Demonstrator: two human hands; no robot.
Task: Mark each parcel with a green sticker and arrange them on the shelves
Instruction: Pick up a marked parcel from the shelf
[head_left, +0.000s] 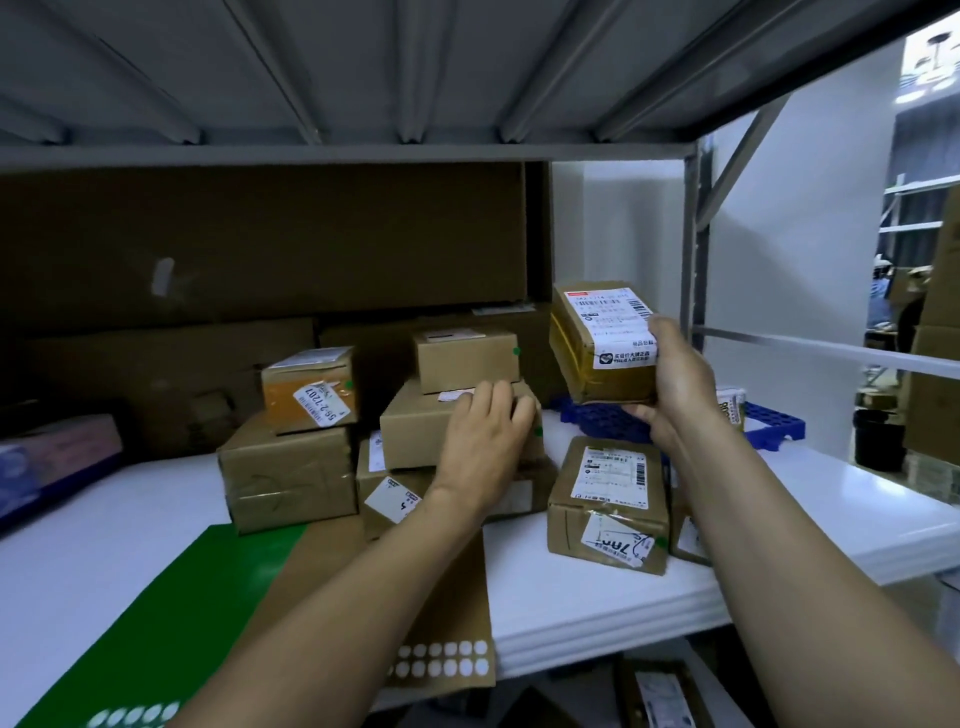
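You read 56-2-7207, upside down, on the label (324, 404) of the orange parcel (291, 397), barcode and Chinese print on the held parcel (576, 364), too small to read

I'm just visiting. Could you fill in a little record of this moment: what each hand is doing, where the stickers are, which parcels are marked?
Right hand: grips a brown taped parcel with a white shipping label, lifted above the shelf
Left hand: rests on a plain cardboard box in the middle stack
Sticker supply: green sticker sheet, front left on the white shelf board
Green dots seen: small top cardboard box, orange-taped box, front labelled parcel
Held parcel: no green dot visible on sides shown
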